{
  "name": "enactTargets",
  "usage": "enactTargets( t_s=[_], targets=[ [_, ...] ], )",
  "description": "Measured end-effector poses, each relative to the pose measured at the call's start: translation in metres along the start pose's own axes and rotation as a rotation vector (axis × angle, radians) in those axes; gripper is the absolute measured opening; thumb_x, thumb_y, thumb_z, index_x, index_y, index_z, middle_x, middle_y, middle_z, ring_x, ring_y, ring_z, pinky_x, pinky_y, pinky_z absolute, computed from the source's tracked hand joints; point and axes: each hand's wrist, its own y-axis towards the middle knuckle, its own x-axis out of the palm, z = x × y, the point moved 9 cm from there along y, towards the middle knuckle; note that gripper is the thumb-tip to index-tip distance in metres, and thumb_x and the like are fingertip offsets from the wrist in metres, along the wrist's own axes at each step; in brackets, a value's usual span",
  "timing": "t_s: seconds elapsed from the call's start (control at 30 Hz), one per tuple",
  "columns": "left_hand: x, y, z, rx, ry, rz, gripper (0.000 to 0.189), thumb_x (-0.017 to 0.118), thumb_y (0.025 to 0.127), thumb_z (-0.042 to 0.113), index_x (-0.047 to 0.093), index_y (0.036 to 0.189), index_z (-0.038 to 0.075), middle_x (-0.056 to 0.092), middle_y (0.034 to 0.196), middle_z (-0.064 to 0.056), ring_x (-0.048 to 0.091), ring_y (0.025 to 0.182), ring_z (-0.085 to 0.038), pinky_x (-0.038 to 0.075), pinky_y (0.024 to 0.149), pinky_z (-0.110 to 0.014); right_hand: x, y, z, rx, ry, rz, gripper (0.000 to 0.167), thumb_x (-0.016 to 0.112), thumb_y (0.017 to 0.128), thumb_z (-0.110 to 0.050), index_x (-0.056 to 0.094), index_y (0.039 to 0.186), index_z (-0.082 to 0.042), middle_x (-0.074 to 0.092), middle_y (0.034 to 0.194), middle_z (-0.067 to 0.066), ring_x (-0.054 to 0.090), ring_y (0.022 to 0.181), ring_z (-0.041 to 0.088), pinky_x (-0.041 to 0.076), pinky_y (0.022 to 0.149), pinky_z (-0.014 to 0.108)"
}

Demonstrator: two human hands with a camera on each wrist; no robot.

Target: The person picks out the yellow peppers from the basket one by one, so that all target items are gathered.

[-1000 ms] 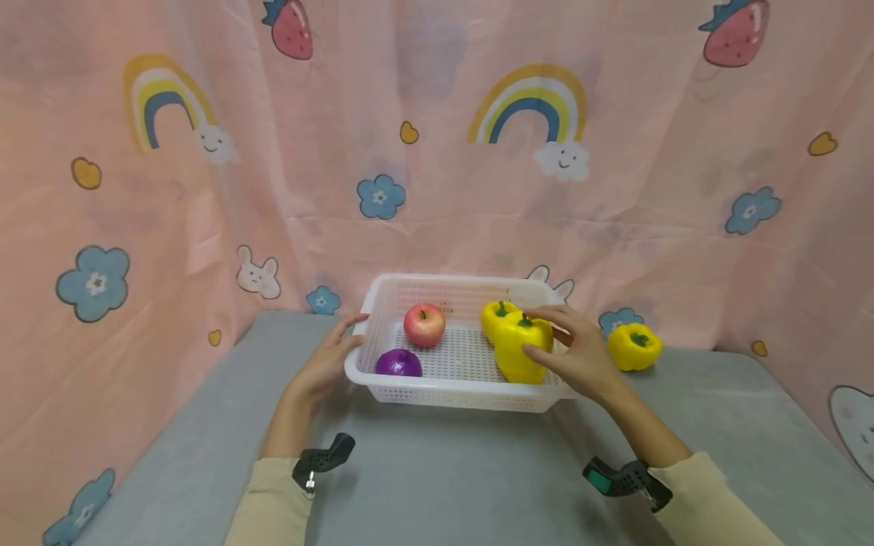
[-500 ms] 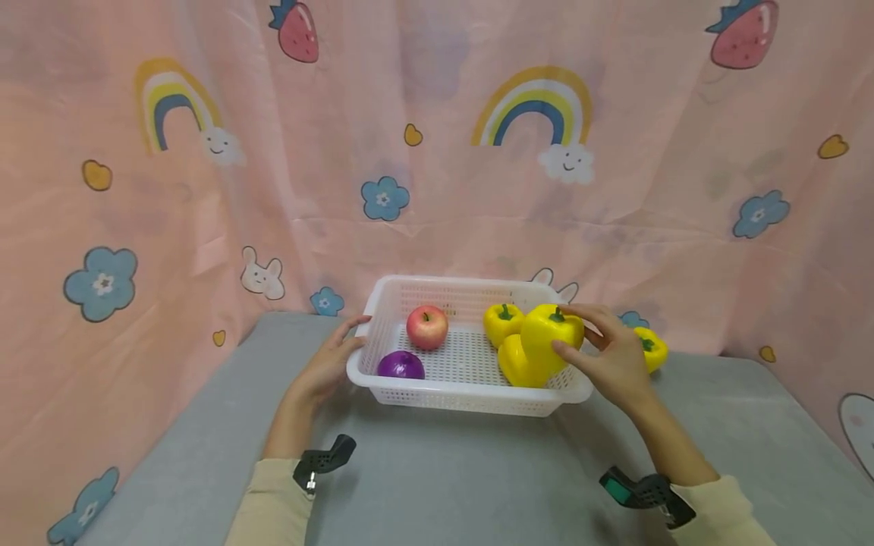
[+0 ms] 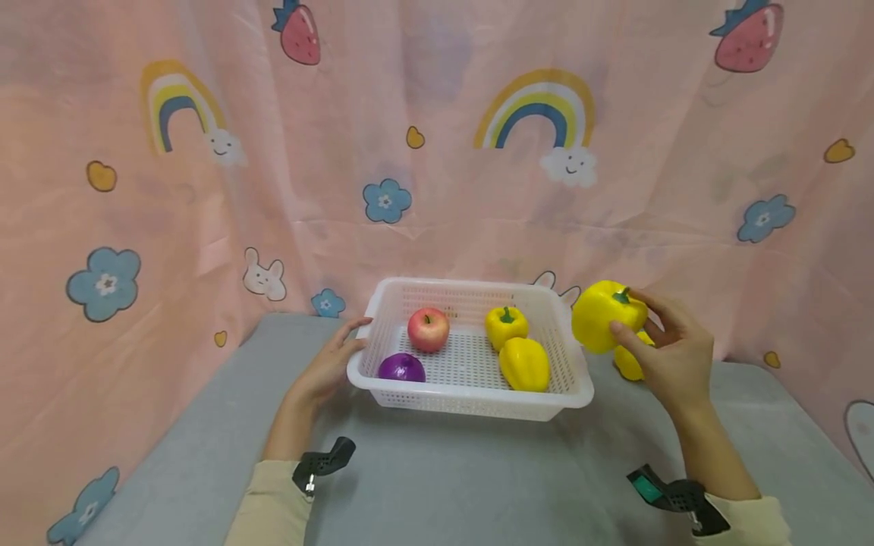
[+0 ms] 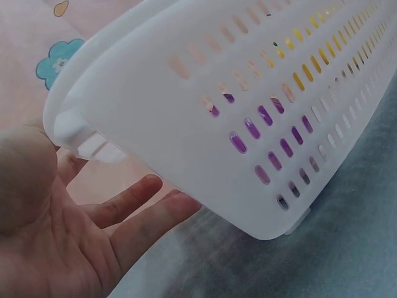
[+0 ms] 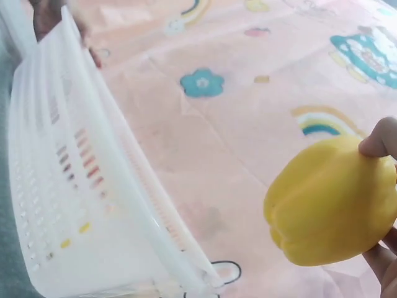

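My right hand (image 3: pixel 672 353) grips a yellow bell pepper (image 3: pixel 601 317) in the air, just past the right end of a white perforated plastic basket (image 3: pixel 464 398). Thumb and fingers pinch its sides, and its blocky lower end (image 5: pixel 322 205) shows in the right wrist view. At the basket's left end, my left hand (image 3: pixel 330 364) holds the rim; fingers (image 4: pixel 149 226) reach along the end wall in the left wrist view. Inside the basket are a red apple (image 3: pixel 428 330), a purple onion (image 3: pixel 401 367) and two yellow bell peppers, one behind (image 3: pixel 506 326) and one in front (image 3: pixel 524 365).
Another yellow bell pepper (image 3: pixel 628 362) lies on the grey table (image 3: pixel 451 478) right of the basket, partly hidden behind the right hand and held pepper. A pink patterned curtain (image 3: pixel 451 227) closes off the back and sides.
The right hand has lifted the bell pepper up out of the basket and carried it right, beyond the rim. The front pepper in the basket is now uncovered. The left hand stays on the rim.
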Motion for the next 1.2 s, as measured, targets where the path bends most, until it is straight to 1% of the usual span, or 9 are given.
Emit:
enactTargets(
  t_s=[0.07, 0.17, 0.33, 0.43, 0.6, 0.7, 0.87, 1.03, 1.2],
  targets=[
    [0.002, 0.000, 0.000, 0.007, -0.003, -0.007, 0.049, 0.041, 0.108, 0.026, 0.029, 0.155, 0.023, 0.041, 0.150, -0.020, 0.057, 0.115, -0.026, 0.052, 0.086, -0.028, -0.009, 0.000, 0.002, -0.001, 0.014, 0.042, 0.047, 0.073, 0.077, 0.019, 0.068, 0.122, 0.004, 0.067, 0.116, 0.002, 0.066, 0.114, 0.005, 0.050, 0.093, 0.011],
    [0.003, 0.000, 0.000, 0.025, 0.000, -0.013, 0.049, 0.040, 0.109, 0.025, 0.027, 0.156, 0.020, 0.040, 0.150, -0.021, 0.056, 0.114, -0.026, 0.052, 0.085, -0.027, -0.020, 0.001, 0.005, 0.008, 0.031, 0.074, 0.049, 0.072, 0.077, 0.020, 0.068, 0.123, 0.005, 0.066, 0.117, 0.003, 0.065, 0.115, 0.008, 0.050, 0.094, 0.011],
    [0.000, -0.001, 0.000, 0.019, 0.014, -0.003, 0.048, 0.039, 0.109, 0.025, 0.028, 0.156, 0.022, 0.040, 0.150, -0.020, 0.057, 0.115, -0.027, 0.053, 0.085, -0.027, -0.035, 0.003, 0.009, 0.057, -0.037, 0.130, 0.048, 0.074, 0.079, 0.015, 0.069, 0.125, 0.001, 0.066, 0.117, -0.005, 0.063, 0.115, 0.008, 0.049, 0.093, 0.009],
    [-0.001, -0.001, -0.001, 0.008, 0.018, -0.003, 0.048, 0.039, 0.109, 0.026, 0.028, 0.156, 0.024, 0.042, 0.150, -0.020, 0.058, 0.115, -0.028, 0.054, 0.085, -0.028, -0.043, 0.003, 0.012, 0.084, -0.082, 0.157, 0.047, 0.075, 0.080, 0.012, 0.069, 0.125, -0.001, 0.067, 0.118, -0.006, 0.063, 0.115, 0.007, 0.049, 0.092, 0.008],
    [0.000, -0.001, -0.001, 0.012, 0.020, 0.002, 0.048, 0.039, 0.109, 0.027, 0.028, 0.156, 0.025, 0.042, 0.151, -0.020, 0.059, 0.116, -0.029, 0.054, 0.084, -0.028, -0.055, 0.004, 0.019, 0.130, -0.083, 0.192, 0.046, 0.075, 0.082, 0.010, 0.067, 0.127, 0.001, 0.067, 0.119, -0.011, 0.063, 0.116, 0.007, 0.049, 0.092, 0.008],
    [0.001, -0.002, 0.000, 0.012, 0.025, 0.000, 0.049, 0.039, 0.109, 0.027, 0.028, 0.156, 0.025, 0.042, 0.151, -0.020, 0.059, 0.118, -0.030, 0.054, 0.085, -0.028, -0.064, 0.004, 0.020, 0.133, -0.092, 0.221, 0.046, 0.074, 0.083, 0.009, 0.067, 0.127, 0.002, 0.067, 0.119, -0.014, 0.063, 0.117, 0.007, 0.049, 0.092, 0.008],
    [0.001, -0.001, 0.000, 0.006, 0.019, 0.005, 0.048, 0.039, 0.109, 0.027, 0.028, 0.156, 0.025, 0.043, 0.150, -0.021, 0.059, 0.116, -0.030, 0.055, 0.084, -0.028, -0.076, 0.005, 0.025, 0.113, -0.121, 0.279, 0.044, 0.076, 0.081, 0.010, 0.069, 0.124, 0.002, 0.068, 0.116, -0.014, 0.064, 0.116, 0.008, 0.050, 0.091, 0.009],
    [0.001, -0.001, 0.000, 0.008, 0.023, 0.006, 0.048, 0.039, 0.109, 0.026, 0.028, 0.156, 0.024, 0.042, 0.151, -0.021, 0.059, 0.117, -0.031, 0.055, 0.083, -0.028, -0.084, 0.003, 0.037, 0.163, -0.195, 0.313, 0.045, 0.078, 0.082, 0.003, 0.068, 0.126, -0.001, 0.065, 0.117, -0.018, 0.062, 0.116, 0.005, 0.051, 0.094, 0.012],
    [0.000, -0.002, -0.001, 0.001, 0.039, 0.011, 0.049, 0.040, 0.109, 0.029, 0.028, 0.157, 0.026, 0.042, 0.152, -0.019, 0.059, 0.117, -0.032, 0.055, 0.084, -0.029, -0.096, -0.001, 0.050, 0.205, -0.293, 0.332, 0.045, 0.079, 0.085, -0.007, 0.068, 0.129, -0.010, 0.067, 0.122, -0.012, 0.061, 0.118, 0.003, 0.050, 0.100, 0.017]
  ],
)
